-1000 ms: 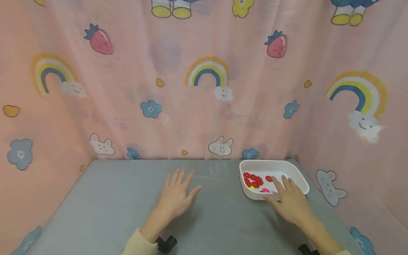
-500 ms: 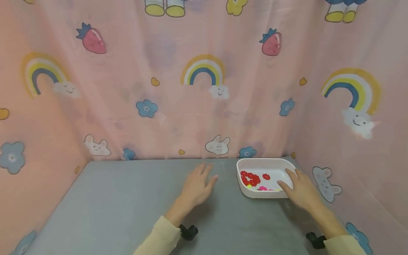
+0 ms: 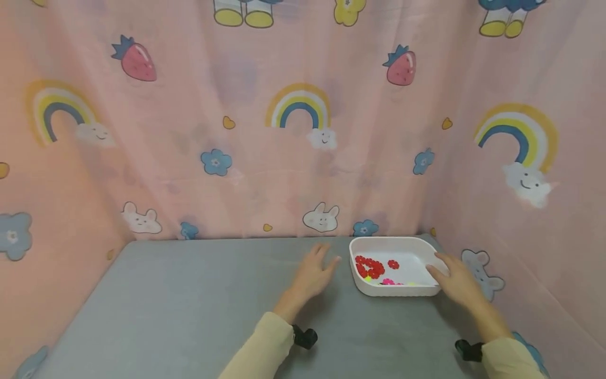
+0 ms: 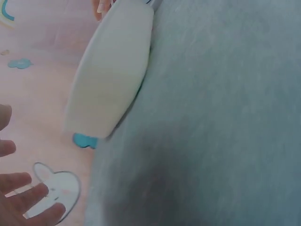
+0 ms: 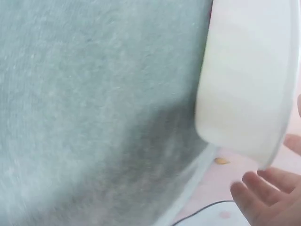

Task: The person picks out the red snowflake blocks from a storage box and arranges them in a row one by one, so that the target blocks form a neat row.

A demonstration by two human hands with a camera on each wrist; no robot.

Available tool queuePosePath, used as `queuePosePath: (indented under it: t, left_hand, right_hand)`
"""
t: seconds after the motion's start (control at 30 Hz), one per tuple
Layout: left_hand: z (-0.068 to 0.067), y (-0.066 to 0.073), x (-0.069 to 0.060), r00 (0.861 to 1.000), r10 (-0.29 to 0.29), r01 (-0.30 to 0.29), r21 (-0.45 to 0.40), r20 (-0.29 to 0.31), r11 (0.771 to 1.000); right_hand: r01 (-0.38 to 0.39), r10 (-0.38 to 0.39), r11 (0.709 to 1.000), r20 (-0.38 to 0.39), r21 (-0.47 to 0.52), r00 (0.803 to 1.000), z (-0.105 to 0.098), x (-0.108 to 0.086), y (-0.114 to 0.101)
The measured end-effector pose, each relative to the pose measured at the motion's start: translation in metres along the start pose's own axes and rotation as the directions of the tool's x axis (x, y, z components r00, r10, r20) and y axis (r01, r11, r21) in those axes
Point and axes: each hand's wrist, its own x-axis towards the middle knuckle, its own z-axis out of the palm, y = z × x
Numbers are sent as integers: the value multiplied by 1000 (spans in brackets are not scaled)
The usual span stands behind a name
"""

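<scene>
A white rectangular plastic tub (image 3: 393, 290) stands on the grey table at the right of the head view. Inside it lie several small red flower-shaped pieces (image 3: 374, 269), plus pink ones (image 3: 388, 281) and a bit of yellow. My right hand (image 3: 458, 284) is at the tub's right end, thumb and forefinger at the rim; in the right wrist view its spread fingers (image 5: 263, 188) are just outside the wall. Whether they touch it, I cannot tell. My left hand (image 3: 310, 271) hovers left of the tub with fingers extended, apart from its wall (image 4: 113, 70).
The grey tabletop (image 3: 189, 295) stretches left and in front of the tub. Pink printed curtains (image 3: 255, 195) hang behind and at both sides, close to the tub's far edge. A black wrist mount (image 3: 305, 337) sits under each forearm.
My left hand has moved right toward the tub. From above the tub's front, my right hand has shifted to its right end. The view has turned slightly; the tub seems to stay put.
</scene>
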Motion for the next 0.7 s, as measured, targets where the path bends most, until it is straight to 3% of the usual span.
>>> queuePosePath:
  t: [0.17, 0.43, 0.7]
  left_hand:
    - [19, 4, 6, 999, -15, 18, -105, 31, 994]
    - [43, 11, 6, 994, -66, 86, -245, 89, 966]
    - [58, 16, 6, 988, -104, 139, -347, 118, 928]
  right_hand:
    - [-55, 52, 996, 36, 73, 998, 2, 1, 11]
    - [-125, 111, 979, 94, 162, 989, 9, -1, 22]
    - [-186, 160, 911, 100, 368, 982, 10, -2, 29]
